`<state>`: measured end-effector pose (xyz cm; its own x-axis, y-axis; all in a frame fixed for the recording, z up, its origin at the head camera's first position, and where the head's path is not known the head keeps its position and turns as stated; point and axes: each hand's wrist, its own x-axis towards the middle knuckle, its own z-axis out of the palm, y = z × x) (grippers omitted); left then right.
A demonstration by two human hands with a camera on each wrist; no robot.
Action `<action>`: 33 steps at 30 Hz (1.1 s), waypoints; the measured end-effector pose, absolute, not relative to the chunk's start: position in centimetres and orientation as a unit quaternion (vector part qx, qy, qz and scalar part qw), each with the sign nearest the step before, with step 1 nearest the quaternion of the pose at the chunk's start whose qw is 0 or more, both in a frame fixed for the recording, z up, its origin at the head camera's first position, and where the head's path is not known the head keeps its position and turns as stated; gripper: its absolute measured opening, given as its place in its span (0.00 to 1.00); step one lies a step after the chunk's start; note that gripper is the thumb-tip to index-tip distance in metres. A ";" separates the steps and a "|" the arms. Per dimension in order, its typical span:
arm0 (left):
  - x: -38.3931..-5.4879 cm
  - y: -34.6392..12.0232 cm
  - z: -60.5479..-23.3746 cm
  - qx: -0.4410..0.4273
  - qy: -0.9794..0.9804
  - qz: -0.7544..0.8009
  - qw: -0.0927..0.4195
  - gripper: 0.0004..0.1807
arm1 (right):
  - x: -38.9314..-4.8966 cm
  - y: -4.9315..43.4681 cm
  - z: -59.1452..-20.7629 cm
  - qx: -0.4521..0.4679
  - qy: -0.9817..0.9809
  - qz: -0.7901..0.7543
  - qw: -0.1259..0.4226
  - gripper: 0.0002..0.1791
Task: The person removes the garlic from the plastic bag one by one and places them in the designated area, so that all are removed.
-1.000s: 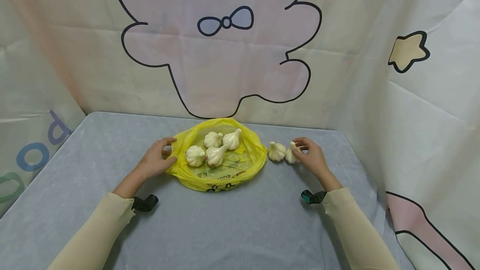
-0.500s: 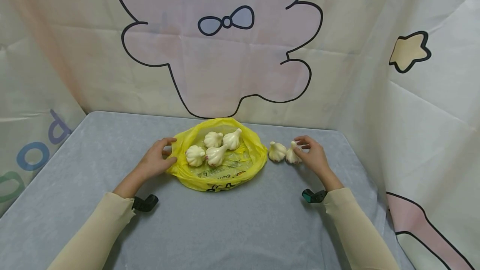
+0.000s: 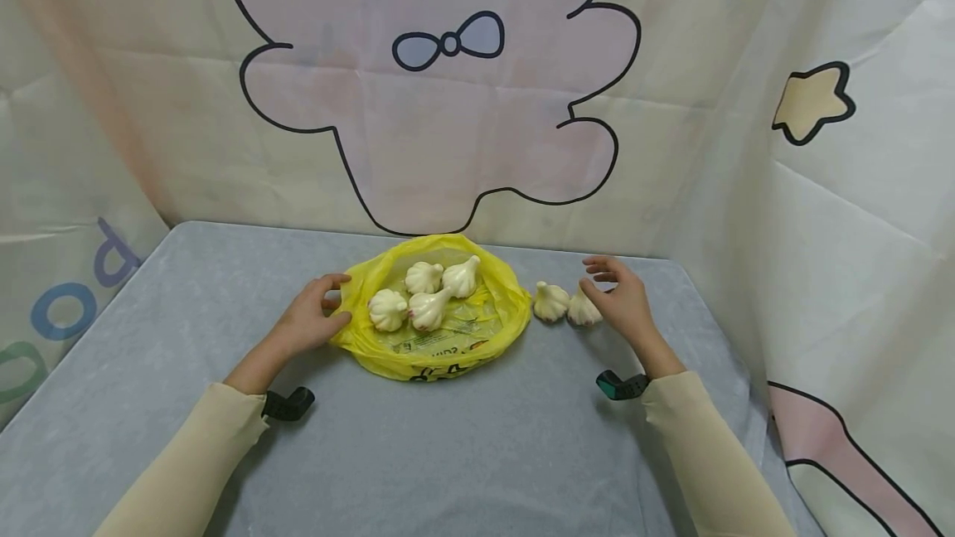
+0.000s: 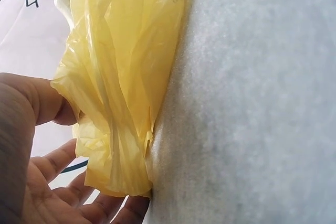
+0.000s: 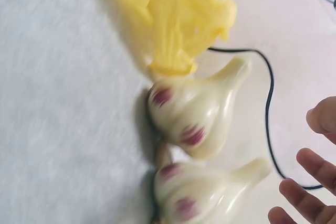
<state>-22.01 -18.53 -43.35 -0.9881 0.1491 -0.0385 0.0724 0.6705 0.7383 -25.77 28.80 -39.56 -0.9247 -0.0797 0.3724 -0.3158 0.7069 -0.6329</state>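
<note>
A yellow plastic bag (image 3: 418,365) lies on the table with its mouth spread wide. Several white garlic bulbs (image 3: 429,311) are inside it. My left hand (image 3: 308,317) holds the bag's left end, thumb and fingers curved round the crumpled plastic in the left wrist view. To the right of the bag sit two more garlic bulbs side by side; the nearer-to-bag bulb (image 5: 191,114) is close against the plastic, and the outer bulb (image 3: 582,309) is partly hidden by my right hand (image 3: 622,298). That hand hovers with fingers spread, apart from both bulbs in the right wrist view.
A grey cloth covers the table (image 3: 448,454). Behind it hangs a printed curtain (image 3: 462,131) that meets the table's back edge, and more curtain (image 3: 858,272) closes off the right side. Each wrist carries a small black device (image 3: 289,404).
My right hand has lifted slightly and its fingers have spread away from the outer garlic bulb, which stays on the table. My left hand and the bag have not moved.
</note>
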 end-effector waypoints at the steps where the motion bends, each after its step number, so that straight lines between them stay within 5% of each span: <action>1: -22.0 -18.5 -43.4 0.060 0.913 0.401 0.048 0.33 | -25.7 28.5 -39.3 0.110 -0.909 0.367 0.165 0.18; 33: -22.2 -18.4 -43.4 0.067 0.916 0.392 0.043 0.33 | -27.3 19.2 -36.9 0.190 -0.868 0.441 0.131 0.18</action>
